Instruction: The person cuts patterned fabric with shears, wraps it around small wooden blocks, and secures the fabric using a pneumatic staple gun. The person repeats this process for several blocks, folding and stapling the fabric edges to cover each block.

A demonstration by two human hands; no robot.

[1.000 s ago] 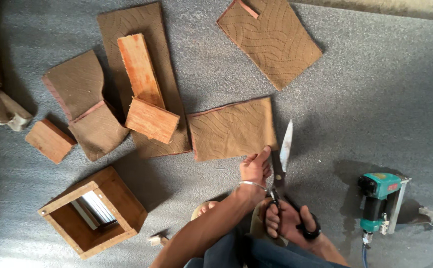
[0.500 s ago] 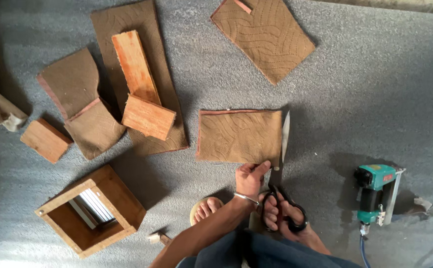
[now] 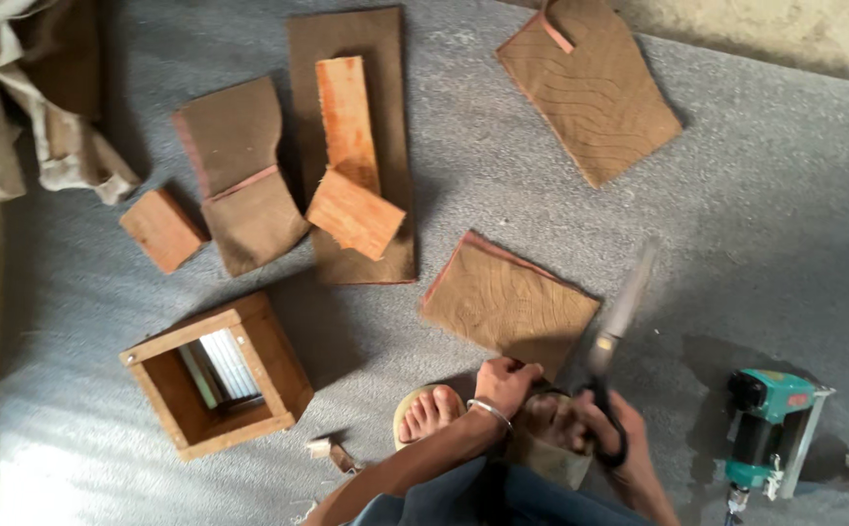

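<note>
My left hand (image 3: 504,382) grips the near edge of a brown quilted fabric piece (image 3: 508,302) that lies on the grey floor. My right hand (image 3: 607,436) holds large black-handled scissors (image 3: 617,321), whose blurred blades point up along the fabric's right edge. A metal bangle sits on my left wrist. My sandalled foot (image 3: 426,414) rests just left of my left hand.
An open wooden box (image 3: 218,373) stands at the lower left. Wood blocks (image 3: 354,211) and brown fabric pieces (image 3: 244,175) lie beyond it. Another quilted piece (image 3: 588,90) lies at the top right. A green staple gun (image 3: 763,431) sits at the right. Crumpled cloth (image 3: 25,107) fills the top-left corner.
The quilted fabric piece has been turned and now lies at a slant. The scissors have swung from beside its right edge to a tilted, blurred position.
</note>
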